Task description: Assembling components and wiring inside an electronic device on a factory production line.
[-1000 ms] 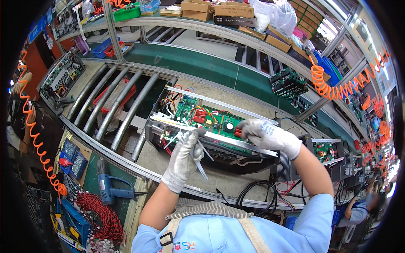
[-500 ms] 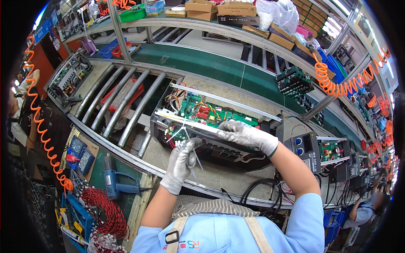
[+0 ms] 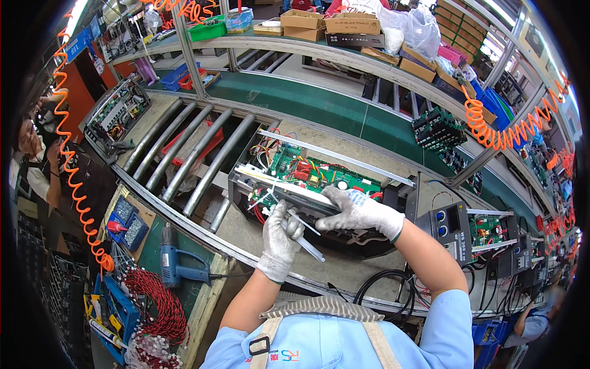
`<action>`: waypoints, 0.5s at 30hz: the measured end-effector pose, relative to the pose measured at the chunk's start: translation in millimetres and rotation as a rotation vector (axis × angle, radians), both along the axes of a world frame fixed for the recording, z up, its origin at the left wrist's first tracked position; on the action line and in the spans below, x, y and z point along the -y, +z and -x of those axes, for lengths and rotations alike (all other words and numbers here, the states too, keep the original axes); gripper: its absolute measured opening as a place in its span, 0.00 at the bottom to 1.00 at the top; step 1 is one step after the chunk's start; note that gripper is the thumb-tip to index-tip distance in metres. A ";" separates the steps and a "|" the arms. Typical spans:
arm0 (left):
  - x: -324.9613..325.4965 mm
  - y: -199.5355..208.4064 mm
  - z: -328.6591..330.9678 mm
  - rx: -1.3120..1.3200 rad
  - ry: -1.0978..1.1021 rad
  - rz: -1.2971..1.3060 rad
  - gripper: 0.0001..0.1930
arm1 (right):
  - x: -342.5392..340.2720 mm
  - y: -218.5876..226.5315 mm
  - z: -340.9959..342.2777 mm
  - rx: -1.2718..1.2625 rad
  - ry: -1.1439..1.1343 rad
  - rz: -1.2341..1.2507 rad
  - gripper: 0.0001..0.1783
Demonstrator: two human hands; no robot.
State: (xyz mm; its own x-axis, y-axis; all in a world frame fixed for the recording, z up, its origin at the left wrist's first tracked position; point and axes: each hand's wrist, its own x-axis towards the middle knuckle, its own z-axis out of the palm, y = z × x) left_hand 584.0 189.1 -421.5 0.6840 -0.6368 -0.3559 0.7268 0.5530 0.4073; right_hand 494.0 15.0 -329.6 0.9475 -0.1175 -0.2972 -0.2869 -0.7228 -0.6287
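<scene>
An opened machine chassis [image 3: 319, 208] lies in front of me, with a green circuit board [image 3: 344, 176] and coloured wires inside. A light metal rail [image 3: 289, 186] runs along its near side. My left hand [image 3: 279, 240], in a whitish glove, is closed on white cable ties [image 3: 310, 247] at the chassis's near left corner; their ends stick out below the fingers. Another white cable tie [image 3: 265, 198] shows at the wires there. My gloved right hand [image 3: 362, 215] touches the rail, thumb and fingers apart. Its palm side is hidden.
Metal rollers [image 3: 198, 154] lie left of the chassis. At lower left are a blue heat gun [image 3: 181, 264], red-black wires [image 3: 161, 301] and a blue screw bin [image 3: 132, 230]. Other machines [image 3: 458, 227] stand at right. Orange coiled hoses [image 3: 491, 132] hang on both sides. A person [image 3: 40, 160] is at far left.
My left hand has turned, and the cable ties now point down to the right. My right hand's thumb and fingers have spread apart at the rail. The whole view has shifted slightly.
</scene>
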 end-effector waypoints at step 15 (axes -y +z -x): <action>-0.2 11.0 4.8 0.130 0.023 -0.127 0.16 | -14.9 22.6 -31.5 -0.027 0.142 0.448 0.48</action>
